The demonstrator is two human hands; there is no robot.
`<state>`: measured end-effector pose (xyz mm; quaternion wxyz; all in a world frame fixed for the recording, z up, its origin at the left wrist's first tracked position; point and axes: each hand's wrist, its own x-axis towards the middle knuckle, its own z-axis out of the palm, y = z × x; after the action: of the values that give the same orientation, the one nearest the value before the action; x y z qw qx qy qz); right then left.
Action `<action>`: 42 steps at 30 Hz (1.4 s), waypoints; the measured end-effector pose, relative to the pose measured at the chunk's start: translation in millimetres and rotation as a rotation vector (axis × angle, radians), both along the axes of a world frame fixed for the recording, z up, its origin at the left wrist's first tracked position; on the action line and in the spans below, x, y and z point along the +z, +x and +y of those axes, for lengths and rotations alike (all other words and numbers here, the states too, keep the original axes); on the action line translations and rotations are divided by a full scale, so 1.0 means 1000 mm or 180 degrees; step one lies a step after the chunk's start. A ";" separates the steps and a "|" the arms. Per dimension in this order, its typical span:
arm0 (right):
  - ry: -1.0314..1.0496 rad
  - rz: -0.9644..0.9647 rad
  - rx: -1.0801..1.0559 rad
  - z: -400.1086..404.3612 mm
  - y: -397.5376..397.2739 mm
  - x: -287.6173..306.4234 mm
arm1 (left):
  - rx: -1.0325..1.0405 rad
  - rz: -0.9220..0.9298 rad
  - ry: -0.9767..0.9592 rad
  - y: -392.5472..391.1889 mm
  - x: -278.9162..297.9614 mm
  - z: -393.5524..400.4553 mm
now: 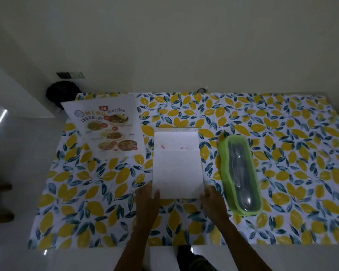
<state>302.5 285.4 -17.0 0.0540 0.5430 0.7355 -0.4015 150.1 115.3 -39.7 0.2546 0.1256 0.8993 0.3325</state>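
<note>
A folded white paper sheet (pixel 177 169) lies in the middle of a lemon-patterned tablecloth (pixel 282 133); its near flap overlaps the far part, which shows faint pink marks. My left hand (pixel 147 202) lies flat at the paper's near left corner, thumb on the sheet's edge. My right hand (pixel 213 202) lies flat at the near right corner, fingers touching the edge. Neither hand grips anything.
A green-rimmed clear plastic case (pixel 240 173) holding cutlery lies to the right of the paper. A printed food menu (pixel 108 128) lies at the far left. A dark bag (pixel 61 92) sits beyond the table's far left corner. A wall rises behind the table.
</note>
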 end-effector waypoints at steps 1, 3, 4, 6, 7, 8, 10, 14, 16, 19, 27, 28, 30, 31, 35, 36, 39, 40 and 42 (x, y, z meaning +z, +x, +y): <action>-0.0004 0.0027 0.0005 0.001 0.000 -0.005 | 0.0097 0.0073 -0.0085 0.003 0.000 0.000; -0.0053 0.0132 -0.0003 0.001 -0.001 -0.010 | 0.0166 0.0182 -0.0286 0.008 0.001 0.001; -0.0109 0.0191 -0.0030 0.001 -0.001 -0.010 | 0.0136 0.0222 -0.0353 0.012 0.001 0.001; -0.0245 0.0290 -0.0082 0.003 0.000 -0.007 | 0.0175 0.0169 -0.0313 0.021 0.001 0.003; -0.0337 0.0317 -0.0128 0.004 0.001 -0.004 | 0.0269 0.0082 -0.0240 0.023 0.002 0.006; -0.0433 0.0347 -0.0186 0.007 0.001 0.000 | 0.0354 0.0015 -0.0171 0.024 0.004 0.008; -0.0549 0.0456 -0.0322 0.012 0.002 0.007 | 0.0473 -0.0011 -0.0080 0.020 0.008 0.011; -0.0352 0.0590 -0.0398 0.013 0.003 0.022 | 0.0517 0.0094 0.0230 0.013 0.025 0.009; -0.0224 0.0808 -0.0440 0.010 0.004 0.035 | 0.0551 0.0237 0.0388 0.012 0.042 0.009; -0.0013 0.1092 -0.0499 0.003 0.008 0.062 | 0.0505 0.0510 0.0605 0.014 0.076 0.008; 0.0499 0.1742 -0.0501 -0.018 0.017 0.144 | 0.0176 0.0663 0.1382 0.017 0.147 -0.017; 0.0588 0.1766 -0.0473 -0.018 0.017 0.152 | 0.0145 0.0706 0.1454 0.013 0.153 -0.018; 0.0745 0.1838 -0.0452 -0.015 0.016 0.165 | 0.0143 0.0851 0.1613 0.007 0.163 -0.017; 0.0832 0.1890 -0.0441 -0.011 0.014 0.170 | 0.0146 0.0958 0.1674 0.002 0.168 -0.015; 0.1186 0.2025 -0.0260 0.021 -0.007 0.177 | 0.0046 0.1425 0.1527 -0.030 0.184 0.011; 0.1247 0.2025 -0.0195 0.032 -0.016 0.175 | 0.0042 0.1499 0.1442 -0.041 0.185 0.020; 0.1391 0.2045 -0.0083 0.063 -0.049 0.169 | 0.0076 0.1667 0.1158 -0.072 0.189 0.045; 0.1372 0.2076 -0.0095 0.072 -0.061 0.167 | 0.0054 0.1754 0.1126 -0.082 0.190 0.055; 0.1298 0.2092 -0.0065 0.090 -0.081 0.164 | 0.0007 0.1856 0.1120 -0.100 0.190 0.072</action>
<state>221.7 375.5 146.7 -0.2977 0.3921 0.7730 -0.4002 50.3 187.5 150.2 -0.0392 0.2564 0.8633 0.4330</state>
